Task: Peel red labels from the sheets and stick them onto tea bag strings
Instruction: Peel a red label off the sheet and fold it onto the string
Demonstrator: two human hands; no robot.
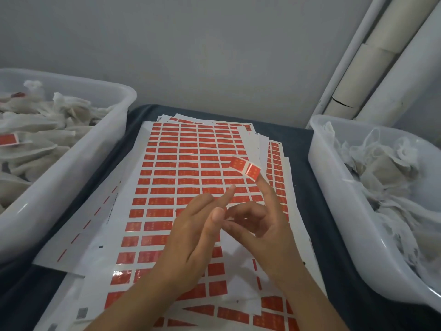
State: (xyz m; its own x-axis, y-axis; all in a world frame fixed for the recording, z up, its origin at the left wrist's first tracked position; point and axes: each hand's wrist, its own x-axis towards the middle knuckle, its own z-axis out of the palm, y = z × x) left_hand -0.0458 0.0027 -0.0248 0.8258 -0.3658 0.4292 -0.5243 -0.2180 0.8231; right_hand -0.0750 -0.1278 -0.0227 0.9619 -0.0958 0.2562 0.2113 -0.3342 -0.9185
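I've got one red label (pixel 245 167) stuck on the tip of my right hand's (pixel 269 225) forefinger, lifted above the sheets (pixel 191 177), its long axis running left to right and tipped down to the right. My left hand (pixel 193 230) hangs loose-fingered just beside it, gripping nothing, while the right's other fingers curl near my left thumb; whether a string sits there I can't tell. Untagged bags, I judge, fill the right tub (pixel 334 187), nearer my right hand, the left tub (pixel 71 163) holds tagged ones, and the worktop (pixel 305 144) between stays open.
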